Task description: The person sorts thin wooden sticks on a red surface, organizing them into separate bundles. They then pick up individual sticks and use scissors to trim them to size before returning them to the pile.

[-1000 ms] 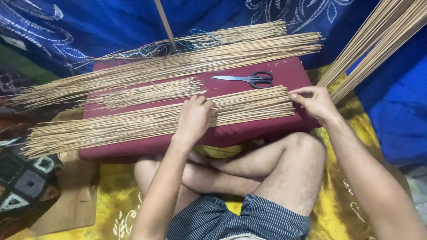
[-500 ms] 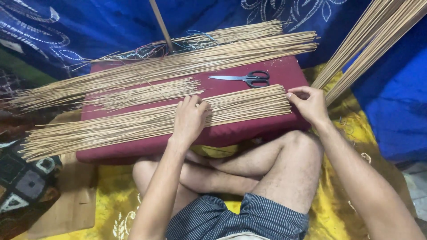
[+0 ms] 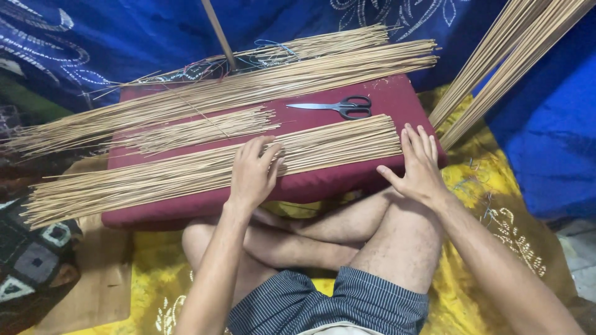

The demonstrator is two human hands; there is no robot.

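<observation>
Left hand [image 3: 253, 174] flat on stick bundle [image 3: 205, 166]; right hand [image 3: 417, 164] squaring its end

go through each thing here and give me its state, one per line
near bundle of thin tan sticks: lying flat on cushion, left hand pressing it
left hand: palm down on the sticks
right hand: flat, fingers against the bundle's right end
black-handled scissors: closed, lying untouched
maroon cushion: flat, bearing the sticks
far stick bundles: lying loose

Black-handled scissors [image 3: 338, 107] lie on a maroon cushion [image 3: 397, 99], between two far bundles of thin sticks [image 3: 248, 87]. Blue patterned cloth [image 3: 124, 31] hangs behind; yellow cloth [image 3: 490, 211] covers the floor.
</observation>
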